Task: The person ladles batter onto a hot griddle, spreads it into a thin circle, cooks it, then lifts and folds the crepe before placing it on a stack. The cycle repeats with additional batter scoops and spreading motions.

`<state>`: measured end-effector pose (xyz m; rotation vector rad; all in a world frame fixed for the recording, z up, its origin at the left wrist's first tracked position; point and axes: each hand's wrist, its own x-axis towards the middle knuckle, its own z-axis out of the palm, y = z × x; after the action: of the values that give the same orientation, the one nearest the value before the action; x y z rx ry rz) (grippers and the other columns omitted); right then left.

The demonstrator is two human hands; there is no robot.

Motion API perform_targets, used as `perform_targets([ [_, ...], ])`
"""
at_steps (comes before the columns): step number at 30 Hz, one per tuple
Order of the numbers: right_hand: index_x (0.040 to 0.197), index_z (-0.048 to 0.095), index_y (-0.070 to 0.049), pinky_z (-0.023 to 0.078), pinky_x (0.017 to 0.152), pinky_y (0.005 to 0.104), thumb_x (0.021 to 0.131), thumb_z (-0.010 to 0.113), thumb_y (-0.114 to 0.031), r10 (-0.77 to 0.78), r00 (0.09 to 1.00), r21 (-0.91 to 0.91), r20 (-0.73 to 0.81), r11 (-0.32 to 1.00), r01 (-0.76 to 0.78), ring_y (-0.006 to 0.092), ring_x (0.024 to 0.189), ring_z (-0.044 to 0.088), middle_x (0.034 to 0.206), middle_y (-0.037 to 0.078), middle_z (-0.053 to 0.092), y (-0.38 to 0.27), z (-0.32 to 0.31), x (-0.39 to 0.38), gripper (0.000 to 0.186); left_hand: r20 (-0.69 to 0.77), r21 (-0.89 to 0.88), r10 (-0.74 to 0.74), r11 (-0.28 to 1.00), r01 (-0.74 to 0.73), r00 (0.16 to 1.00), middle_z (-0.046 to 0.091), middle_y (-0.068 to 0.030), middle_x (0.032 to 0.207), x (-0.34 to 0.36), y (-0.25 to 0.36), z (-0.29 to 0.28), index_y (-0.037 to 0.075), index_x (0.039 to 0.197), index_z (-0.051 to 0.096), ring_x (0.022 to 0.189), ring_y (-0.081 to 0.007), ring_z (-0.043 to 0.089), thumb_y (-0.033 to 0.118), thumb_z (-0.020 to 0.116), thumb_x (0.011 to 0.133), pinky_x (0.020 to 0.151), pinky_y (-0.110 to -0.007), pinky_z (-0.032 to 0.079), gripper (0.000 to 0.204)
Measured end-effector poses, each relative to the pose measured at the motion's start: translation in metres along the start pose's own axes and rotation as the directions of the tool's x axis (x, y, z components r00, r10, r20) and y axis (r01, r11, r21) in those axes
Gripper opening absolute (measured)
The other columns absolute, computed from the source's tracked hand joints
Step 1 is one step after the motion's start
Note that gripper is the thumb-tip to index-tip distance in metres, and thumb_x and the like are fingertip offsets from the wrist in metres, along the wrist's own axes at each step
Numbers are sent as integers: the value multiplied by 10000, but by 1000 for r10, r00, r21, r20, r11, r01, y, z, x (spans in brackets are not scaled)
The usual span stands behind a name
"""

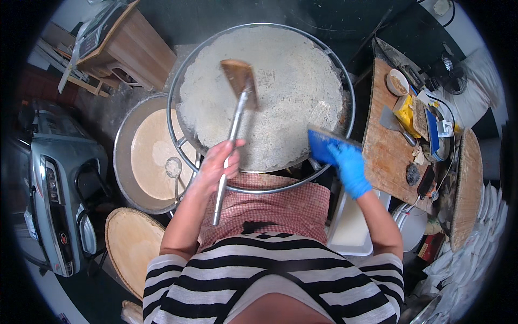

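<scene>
My bare left hand is closed round the metal handle of a brown paddle, whose blurred head is over a large round pale griddle ringed by a metal rail. My right hand, in a blue glove, grips a wide blue scraper at the lower right part of the griddle, near the rail. The griddle's surface is coated whitish and patchy, with a rougher spot on the right.
Left: a batter pot with a ladle, a round board, a scooter, a wooden cabinet. Right: a worktable with bowl, tools and cords, an upright board, plastic bags. A white tray sits below.
</scene>
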<state>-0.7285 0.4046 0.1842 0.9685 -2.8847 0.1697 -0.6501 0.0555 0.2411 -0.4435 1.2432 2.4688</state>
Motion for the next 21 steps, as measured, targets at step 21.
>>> perform_targets([
  [21, 1073, 576, -113, 456, 692, 419, 645, 528, 34, 36, 999, 78, 26, 996, -38, 333, 794, 556, 913, 137, 593, -57, 1, -8, 455, -84, -93, 144, 984, -151, 986, 387, 22, 597, -56, -31, -39, 27, 1126, 484, 431, -47, 331, 312, 429, 945, 384, -191, 283, 342],
])
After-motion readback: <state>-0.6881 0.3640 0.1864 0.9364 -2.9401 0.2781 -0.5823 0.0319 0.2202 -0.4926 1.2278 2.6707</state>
